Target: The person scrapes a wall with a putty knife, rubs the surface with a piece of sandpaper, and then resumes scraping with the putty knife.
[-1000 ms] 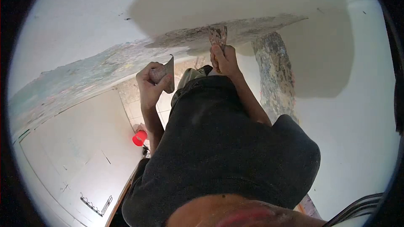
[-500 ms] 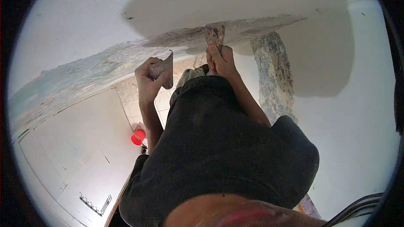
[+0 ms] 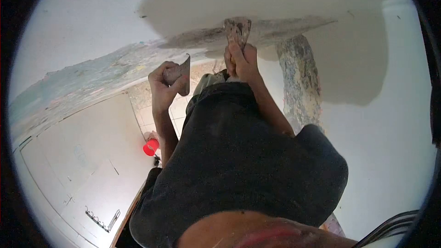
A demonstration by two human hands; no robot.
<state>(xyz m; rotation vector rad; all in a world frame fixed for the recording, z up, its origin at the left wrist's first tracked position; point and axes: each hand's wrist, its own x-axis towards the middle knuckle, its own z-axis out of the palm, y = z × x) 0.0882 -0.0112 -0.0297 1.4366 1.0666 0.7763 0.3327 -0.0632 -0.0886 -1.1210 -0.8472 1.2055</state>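
My right hand (image 3: 243, 63) grips a putty knife (image 3: 238, 27) by its handle. The knife's blade is smeared with grey and brown residue and points up, its edge overlapping the rough strip of bared wall (image 3: 193, 38). To the left, my left hand (image 3: 161, 89) is closed around a greyish spreader (image 3: 179, 76) with a curved, upturned corner. Its thin side faces right, and the palm hides part of it. This spreader is held apart from the wall, lower than the knife's blade.
A second rough, stripped patch (image 3: 298, 78) runs down the wall on the right. Below on the left are a red bucket-like container (image 3: 150, 147) on the tiled floor, a white door (image 3: 82, 142) and a rack of hooks (image 3: 98, 220). Black cables (image 3: 390, 229) cross the lower right.
The putty knife has moved slightly up and right against the wall, and its blade now shows broader. My left hand with the spreader has hardly moved.
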